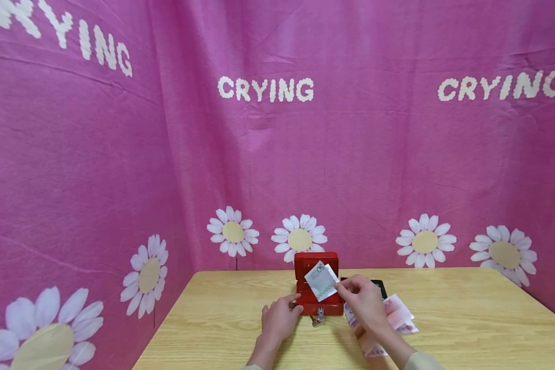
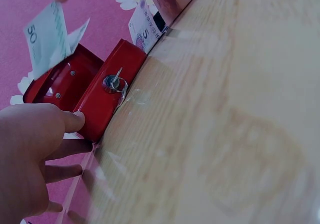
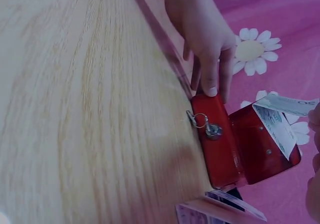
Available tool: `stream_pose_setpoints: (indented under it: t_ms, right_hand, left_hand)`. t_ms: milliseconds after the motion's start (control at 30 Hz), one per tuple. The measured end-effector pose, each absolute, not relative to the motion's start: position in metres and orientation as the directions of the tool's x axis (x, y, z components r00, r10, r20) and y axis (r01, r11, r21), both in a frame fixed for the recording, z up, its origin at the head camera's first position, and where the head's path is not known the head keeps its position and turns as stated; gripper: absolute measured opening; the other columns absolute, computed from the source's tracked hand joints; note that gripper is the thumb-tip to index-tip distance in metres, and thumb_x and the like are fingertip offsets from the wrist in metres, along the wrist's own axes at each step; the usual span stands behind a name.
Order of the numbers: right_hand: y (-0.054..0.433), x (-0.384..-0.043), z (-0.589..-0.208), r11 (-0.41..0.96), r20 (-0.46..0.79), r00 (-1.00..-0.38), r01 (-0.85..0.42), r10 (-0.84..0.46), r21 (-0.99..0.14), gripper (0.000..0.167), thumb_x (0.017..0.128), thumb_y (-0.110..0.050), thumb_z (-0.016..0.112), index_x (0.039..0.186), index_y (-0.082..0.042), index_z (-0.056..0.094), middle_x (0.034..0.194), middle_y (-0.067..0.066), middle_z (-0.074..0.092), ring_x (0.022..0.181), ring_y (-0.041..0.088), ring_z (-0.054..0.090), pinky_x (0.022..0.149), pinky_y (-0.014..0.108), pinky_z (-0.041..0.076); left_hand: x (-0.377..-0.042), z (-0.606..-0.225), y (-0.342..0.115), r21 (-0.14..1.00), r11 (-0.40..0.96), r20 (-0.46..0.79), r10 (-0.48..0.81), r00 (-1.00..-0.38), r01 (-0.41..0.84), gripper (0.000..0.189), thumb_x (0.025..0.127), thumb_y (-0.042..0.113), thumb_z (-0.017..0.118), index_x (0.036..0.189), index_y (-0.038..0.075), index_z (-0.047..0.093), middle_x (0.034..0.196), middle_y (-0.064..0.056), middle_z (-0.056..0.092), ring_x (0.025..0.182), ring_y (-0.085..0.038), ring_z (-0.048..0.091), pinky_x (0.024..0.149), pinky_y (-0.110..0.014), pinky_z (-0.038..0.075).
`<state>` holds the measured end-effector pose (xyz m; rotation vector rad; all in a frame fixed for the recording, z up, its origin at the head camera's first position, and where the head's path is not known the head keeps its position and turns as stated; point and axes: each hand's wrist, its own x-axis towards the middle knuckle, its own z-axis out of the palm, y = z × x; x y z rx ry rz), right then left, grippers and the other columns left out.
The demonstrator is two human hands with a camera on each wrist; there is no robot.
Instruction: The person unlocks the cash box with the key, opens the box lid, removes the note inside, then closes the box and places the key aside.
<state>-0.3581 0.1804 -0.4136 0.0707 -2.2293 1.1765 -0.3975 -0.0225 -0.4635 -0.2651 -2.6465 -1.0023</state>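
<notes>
Facing pink cloth point(image 1: 351, 164) across a wooden table point(image 1: 208, 318), hands differ: left point(image 1: 279, 319) spread against box point(image 1: 309, 309), right point(image 1: 364, 300) pinching banknote point(image 1: 321, 282).

Head cam: farther back, faces forward and down over bench point(image 1: 462, 318). Wrist cams: close, tilted, opposite sides; both share red box point(image 2: 97, 105).

Pink cloth bkgd point(image 1: 361, 164) w/ daisies point(image 1: 424, 241), lt wood tbl point(image 1: 222, 308).
</notes>
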Motion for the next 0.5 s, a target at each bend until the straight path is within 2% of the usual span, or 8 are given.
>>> stream_pose_setpoints:
  t_ms: [500]
  right_hand:
    - [0.204, -0.333, -0.397, 0.576, 0.530, -0.814, -0.320, 0.240, -0.752, 0.008, 0.085, -0.017, 0.078, 0.085, -0.009, 0.075, 0.076, 0.000, 0.066, 0.066, 0.001, 0.050, 0.060, 0.018, 0.044]
  left_hand:
    - [-0.398, -0.464, -0.023, 0.617, 0.736, 0.349, 0.062, -0.935, 0.279, 0.032, 0.090, 0.024, 0.071, 0.121, 0.019, 0.073, 0.101, 0.001, 0.077, 0.099, -0.030, 0.068, 0.106, -0.071, 0.026]
